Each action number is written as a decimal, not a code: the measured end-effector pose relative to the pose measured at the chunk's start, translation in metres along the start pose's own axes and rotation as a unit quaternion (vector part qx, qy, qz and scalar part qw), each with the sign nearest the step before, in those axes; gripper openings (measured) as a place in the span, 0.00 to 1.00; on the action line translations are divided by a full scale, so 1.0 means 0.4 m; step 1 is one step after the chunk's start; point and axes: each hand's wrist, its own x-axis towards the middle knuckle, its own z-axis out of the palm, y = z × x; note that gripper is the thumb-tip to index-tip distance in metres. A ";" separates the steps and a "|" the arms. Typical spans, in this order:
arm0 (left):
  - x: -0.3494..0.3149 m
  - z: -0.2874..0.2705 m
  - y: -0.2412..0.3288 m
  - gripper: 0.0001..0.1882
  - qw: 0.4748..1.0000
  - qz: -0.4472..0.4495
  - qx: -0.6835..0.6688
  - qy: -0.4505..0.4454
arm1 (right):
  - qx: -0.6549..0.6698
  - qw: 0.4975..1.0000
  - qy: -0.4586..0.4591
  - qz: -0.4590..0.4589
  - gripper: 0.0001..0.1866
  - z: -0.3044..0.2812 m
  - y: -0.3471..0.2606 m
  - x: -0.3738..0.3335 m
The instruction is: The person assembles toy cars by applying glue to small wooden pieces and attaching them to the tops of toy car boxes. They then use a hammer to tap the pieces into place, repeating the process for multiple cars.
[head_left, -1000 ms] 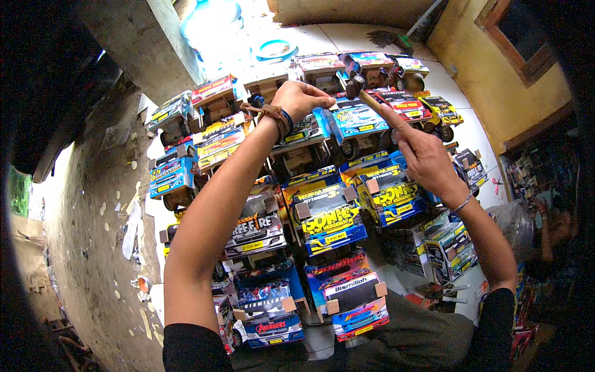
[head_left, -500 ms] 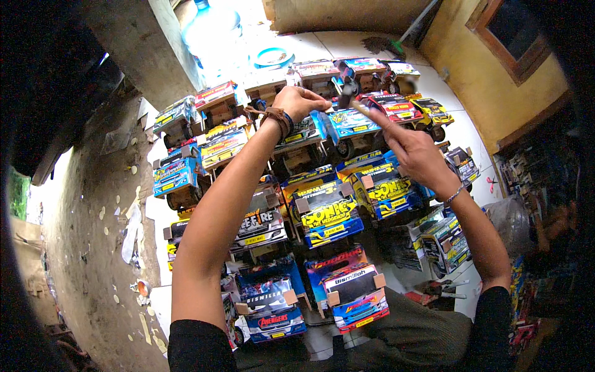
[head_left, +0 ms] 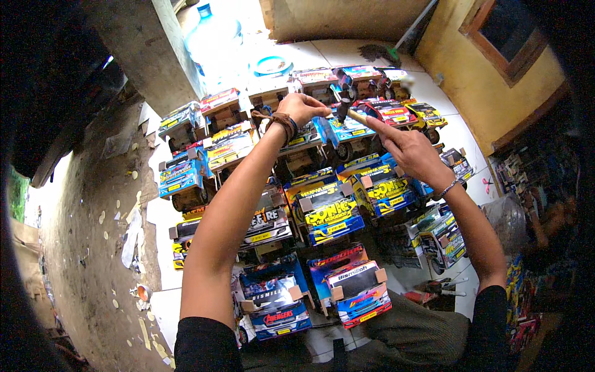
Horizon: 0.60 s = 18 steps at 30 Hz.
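Observation:
My right hand (head_left: 414, 155) is closed around the wooden handle of a hammer (head_left: 356, 116), index finger stretched along it. The dark hammer head is low over the front of a light-blue toy truck (head_left: 348, 131), beside my left fingertips; whether it touches is unclear. My left hand (head_left: 300, 110) pinches at the truck's left front edge, and what lies between the fingertips is too small to name. Nearer to me stand a blue-and-yellow toy truck (head_left: 328, 214) and a similar toy truck (head_left: 384, 186), both with small brown squares at their cab sides.
Several more toy trucks stand in rows around my arms, among them a red one (head_left: 396, 113) and a blue one (head_left: 276, 304) near my lap. Pliers-like tools (head_left: 434, 290) lie right. Farther off are a blue plate (head_left: 273, 66), a large water bottle (head_left: 212, 37) and pink-handled scissors (head_left: 487, 185).
The hammer head has come down from above to the blue truck's front, near my left fingertips. My left hand keeps its pinch; the whole view has shifted slightly.

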 end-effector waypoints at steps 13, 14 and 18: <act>0.011 0.000 -0.013 0.21 1.000 0.010 0.004 -0.012 | 0.007 0.998 0.050 0.025 0.27 -0.001 -0.015 0.002; 0.013 -0.001 -0.014 0.20 1.000 0.007 0.009 -0.013 | -0.013 0.999 0.015 0.028 0.26 -0.005 -0.016 0.003; 0.016 -0.001 -0.017 0.21 1.000 0.002 0.011 -0.017 | 0.101 0.983 0.149 0.023 0.25 -0.047 -0.028 -0.015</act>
